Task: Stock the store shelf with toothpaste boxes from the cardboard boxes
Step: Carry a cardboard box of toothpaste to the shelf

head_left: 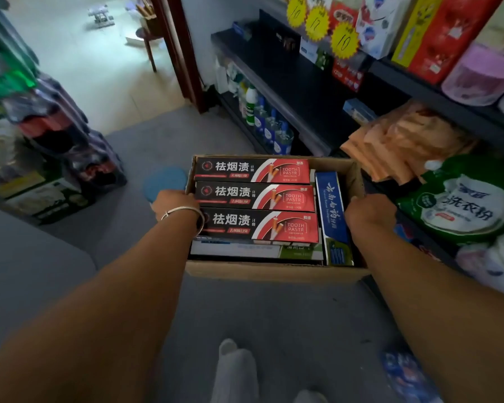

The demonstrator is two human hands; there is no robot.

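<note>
Hands grip our cardboard box (pixel 277 271), left hand (pixel 173 205) on its left wall, right hand (pixel 368 213) on its right wall, with red toothpaste boxes (pixel 256 196) stacked inside it, beside the shelf (pixel 288 82).

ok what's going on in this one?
A person holds an open cardboard box by its sides, left hand on the left wall, right hand on the right. Three red-and-black toothpaste boxes lie on top inside, a blue toothpaste box beside them. The dark shelf ahead is mostly bare.
</note>
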